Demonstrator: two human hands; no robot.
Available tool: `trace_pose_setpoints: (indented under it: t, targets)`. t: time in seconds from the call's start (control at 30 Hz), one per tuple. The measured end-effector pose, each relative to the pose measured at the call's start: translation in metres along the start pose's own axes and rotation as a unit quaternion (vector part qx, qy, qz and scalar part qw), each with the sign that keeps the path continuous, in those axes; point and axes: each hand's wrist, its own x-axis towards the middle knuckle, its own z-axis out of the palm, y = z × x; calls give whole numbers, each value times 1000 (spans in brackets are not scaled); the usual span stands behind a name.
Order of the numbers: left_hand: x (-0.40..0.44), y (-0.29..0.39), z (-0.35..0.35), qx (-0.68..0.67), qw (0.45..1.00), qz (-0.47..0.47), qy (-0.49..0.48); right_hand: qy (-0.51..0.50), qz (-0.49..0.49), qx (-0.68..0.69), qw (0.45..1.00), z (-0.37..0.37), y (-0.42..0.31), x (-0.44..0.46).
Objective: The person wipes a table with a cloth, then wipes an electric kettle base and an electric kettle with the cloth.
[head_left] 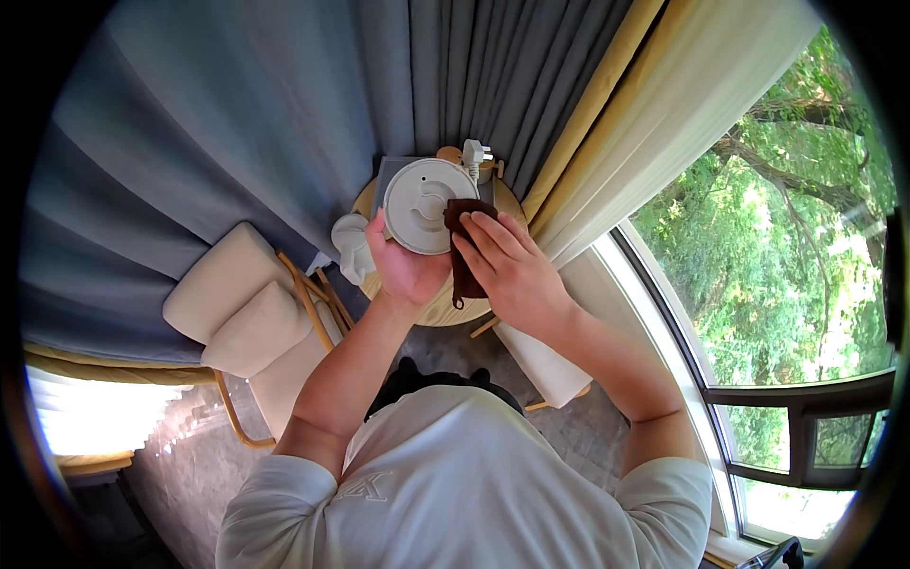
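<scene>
My left hand (409, 270) grips the lower left edge of a round white kettle base (403, 204), holding it tilted up above the table. A ringed, recessed face of the base is toward me, with a small dark hole near its top. My right hand (517, 270) presses a dark brown cloth (462, 270) against the base's right side, fingers lying over the fabric. One corner of the cloth hangs down and ends in a small loop. Beside the base's upper right is a white power plug (476, 155) with metal prongs showing.
Behind my hands stands a round wooden table (445, 308). At its left edge is a white kettle-like vessel (353, 248), and a grey flat item (393, 169) lies behind the base. A cushioned chair (270, 332) is at left, a pale seat (540, 365) at right. Curtains (284, 114) hang close behind.
</scene>
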Motion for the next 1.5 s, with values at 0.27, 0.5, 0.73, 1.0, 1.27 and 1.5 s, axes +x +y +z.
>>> trace_pose_setpoints:
  t: [0.27, 0.5, 0.73, 1.0, 1.27, 1.5]
  targets:
    - [2, -6, 12, 63, 997, 8, 46, -8, 3, -5, 1000, 2, -8, -6]
    - [-1, -5, 0, 0, 1000, -18, 16, 19, 35, -39, 998, 5, 7, 16]
    - [-3, -11, 5, 49, 997, -29, 55, 39, 37, -53, 997, 8, 23, 31]
    - [-3, -5, 3, 57, 996, -16, 59, 36, 35, -39, 998, 7, 17, 33]
    - [2, -4, 5, 104, 990, 43, 89, -36, 30, -16, 999, 5, -16, 6]
    - [3, -3, 3, 46, 999, 8, -17, -33, 55, -33, 997, 9, -32, -4]
